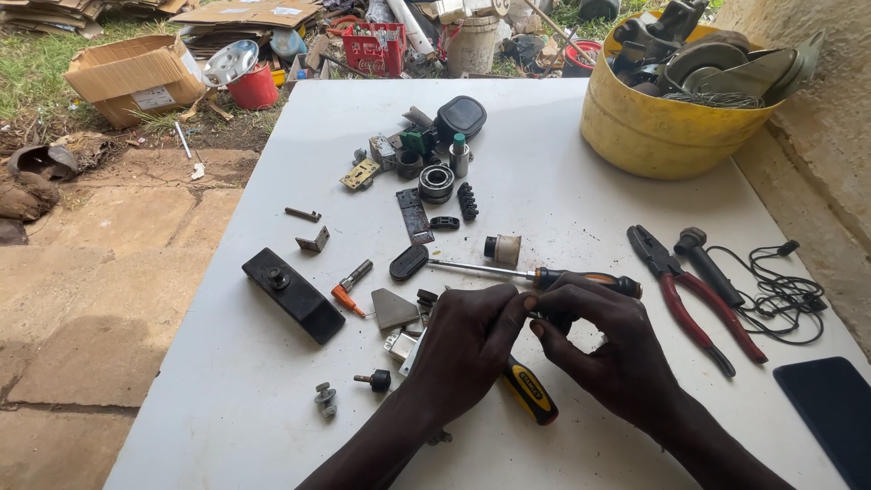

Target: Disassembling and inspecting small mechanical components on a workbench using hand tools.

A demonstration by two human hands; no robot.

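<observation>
Both hands (535, 340) pinching a small dark part (543, 319), just below the long orange-handled steel screwdriver (535, 275), on white counter (544, 200)

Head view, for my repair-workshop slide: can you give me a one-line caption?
Both hands, left hand and right hand, pinch a small dark part above a white table strewn with screwdrivers, pliers and hardware.

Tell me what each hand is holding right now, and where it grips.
Both the left hand and the right hand pinch a small dark part between their fingertips, one at each end. What kind of part it is cannot be told; the fingers hide most of it.
</observation>
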